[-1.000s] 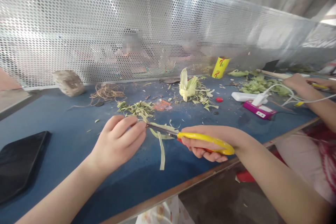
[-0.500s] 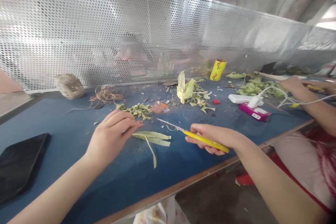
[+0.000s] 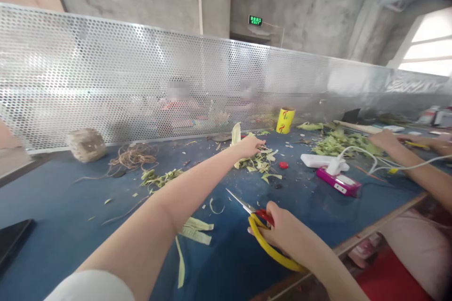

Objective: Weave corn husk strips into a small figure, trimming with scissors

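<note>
My left hand stretches forward to the far pile of pale green corn husk pieces, its fingers partly spread over the pile; the forearm hides part of the table. An upright husk leaf stands just left of that hand. In my right hand is a pair of scissors with yellow and red handles, blades pointing up and left, nearly closed. Flat husk strips lie on the blue table beside my left forearm. Shredded husk and a tangle of brown twine lie farther left.
A perforated metal screen runs along the table's back. Near it stand a yellow roll and a block-like bundle. A power strip with cables lies right, near a co-worker's hand. A dark flat device lies left.
My left hand has left the near strips and reached forward to the far husk pile. The scissors have turned in my right hand. The view has tilted up.
</note>
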`<control>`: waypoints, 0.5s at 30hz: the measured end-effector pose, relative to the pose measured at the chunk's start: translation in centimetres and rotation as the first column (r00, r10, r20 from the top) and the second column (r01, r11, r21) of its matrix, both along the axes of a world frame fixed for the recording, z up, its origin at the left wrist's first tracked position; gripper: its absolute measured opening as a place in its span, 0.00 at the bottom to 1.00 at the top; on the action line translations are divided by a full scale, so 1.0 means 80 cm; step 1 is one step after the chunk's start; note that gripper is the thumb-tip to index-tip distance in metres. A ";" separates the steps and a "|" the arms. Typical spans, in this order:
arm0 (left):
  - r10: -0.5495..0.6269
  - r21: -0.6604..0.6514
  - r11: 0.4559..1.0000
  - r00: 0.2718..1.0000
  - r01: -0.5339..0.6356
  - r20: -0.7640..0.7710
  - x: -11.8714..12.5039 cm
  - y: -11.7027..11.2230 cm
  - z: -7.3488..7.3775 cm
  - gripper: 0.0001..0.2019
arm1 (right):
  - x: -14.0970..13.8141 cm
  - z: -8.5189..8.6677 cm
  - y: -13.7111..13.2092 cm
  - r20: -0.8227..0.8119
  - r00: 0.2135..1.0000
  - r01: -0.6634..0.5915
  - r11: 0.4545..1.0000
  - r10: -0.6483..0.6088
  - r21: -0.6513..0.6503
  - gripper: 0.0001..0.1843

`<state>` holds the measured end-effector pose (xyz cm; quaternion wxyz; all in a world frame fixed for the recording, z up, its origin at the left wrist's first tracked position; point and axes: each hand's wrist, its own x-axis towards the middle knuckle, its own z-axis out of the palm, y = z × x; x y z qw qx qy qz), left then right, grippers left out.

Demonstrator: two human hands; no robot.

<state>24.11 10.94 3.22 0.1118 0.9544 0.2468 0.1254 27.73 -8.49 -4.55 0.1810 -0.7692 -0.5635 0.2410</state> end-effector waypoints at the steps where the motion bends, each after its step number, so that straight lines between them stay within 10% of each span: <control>1: -0.020 -0.005 1.000 1.000 0.020 -0.019 0.003 0.002 -0.002 0.19 | 0.000 0.000 0.000 -0.012 1.000 0.003 1.000 -0.003 -0.004 0.21; 5: -0.036 -0.010 0.999 0.999 0.036 -0.035 -0.045 -0.012 0.001 0.18 | 0.002 0.004 -0.004 -0.020 0.999 -0.031 1.000 0.031 0.001 0.20; 15: 0.002 -0.125 0.992 0.986 -0.023 -0.165 -0.297 -0.106 -0.018 0.25 | -0.036 0.010 0.042 0.358 0.932 0.037 0.999 -0.047 0.035 0.13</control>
